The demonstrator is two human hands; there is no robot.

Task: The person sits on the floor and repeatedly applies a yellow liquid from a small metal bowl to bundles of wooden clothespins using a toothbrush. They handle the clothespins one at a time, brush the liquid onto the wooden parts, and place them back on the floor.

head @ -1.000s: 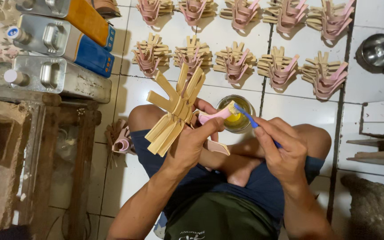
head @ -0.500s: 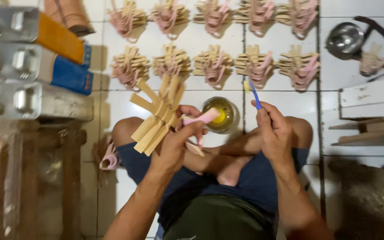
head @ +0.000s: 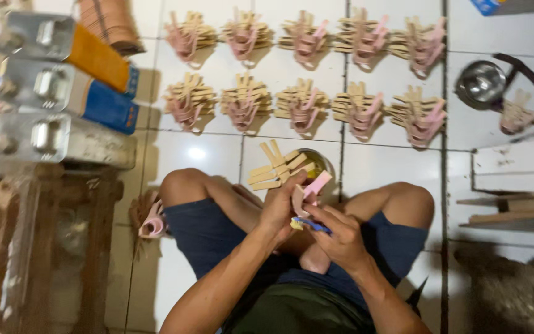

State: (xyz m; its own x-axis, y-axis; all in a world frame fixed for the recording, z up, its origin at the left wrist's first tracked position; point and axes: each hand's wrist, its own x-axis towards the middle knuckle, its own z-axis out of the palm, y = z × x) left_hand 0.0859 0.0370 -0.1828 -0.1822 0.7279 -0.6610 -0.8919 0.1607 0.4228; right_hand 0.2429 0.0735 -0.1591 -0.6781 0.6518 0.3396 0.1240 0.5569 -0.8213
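White tiled floor (head: 211,161) with ten finished stick-and-pink-strap bundles (head: 304,102) in two rows of five, three metal cans (head: 63,93) at left and one steel bowl (head: 480,83) at right. Your left hand (head: 279,207) stays clamped on the fan of wooden sticks (head: 276,170) with its pink strap (head: 310,188), now lowered over your lap. Your right hand (head: 341,238), closed on the blue-handled brush (head: 309,225), has come down from the small jar (head: 316,162) to the strap, suggesting glue is being applied.

Bright floor, dim edges, soft focus throughout.
You are looking at overhead light glaring as a white spot on the tiled floor (head: 196,153); motion blur is smearing your hands, and shadow is swallowing the left side and bottom right corner.
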